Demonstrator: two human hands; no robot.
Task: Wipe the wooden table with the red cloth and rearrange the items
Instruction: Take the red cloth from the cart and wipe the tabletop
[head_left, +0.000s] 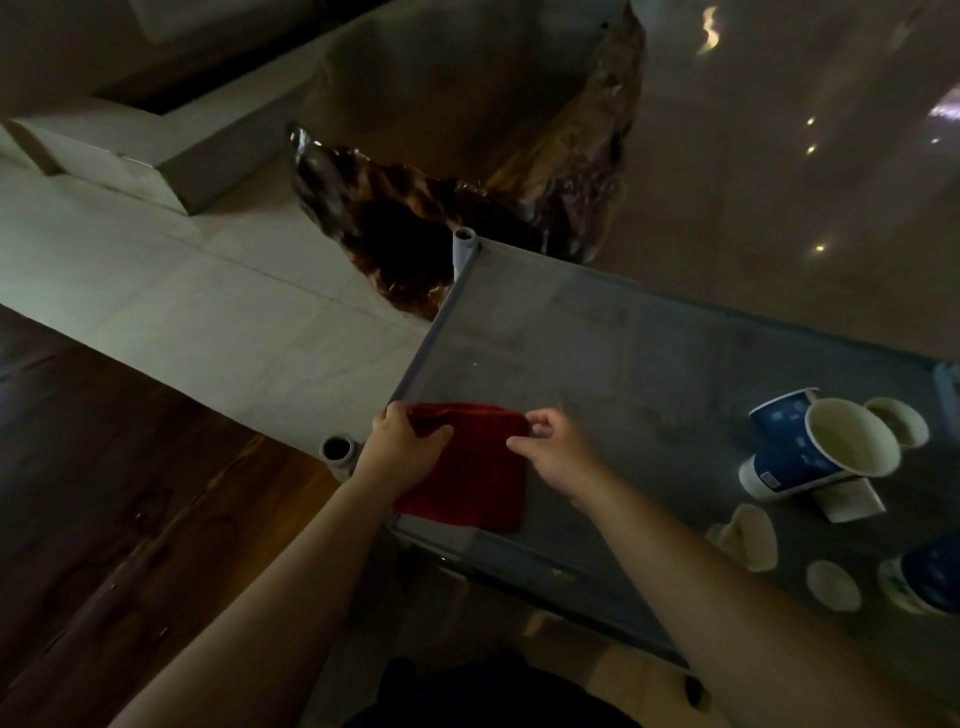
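A folded red cloth (475, 473) lies flat on the near left corner of a grey shelf top (597, 353). My left hand (402, 449) rests on the cloth's left edge, thumb over it, gripping that side. At the cloth's top right corner my right hand (558, 457) pinches the edge between thumb and fingers. The dark wooden table (119, 493) lies to the left, below the shelf. Blue and white paper cups (810, 452) lie tipped on the shelf at the right.
Several pale crumpled paper pieces (748, 538) and another blue cup (930, 574) sit at the shelf's right end. Grey corner posts (464, 244) rise from the shelf's left side. A glossy dark carved wood stump (467, 171) stands beyond, on a shiny floor.
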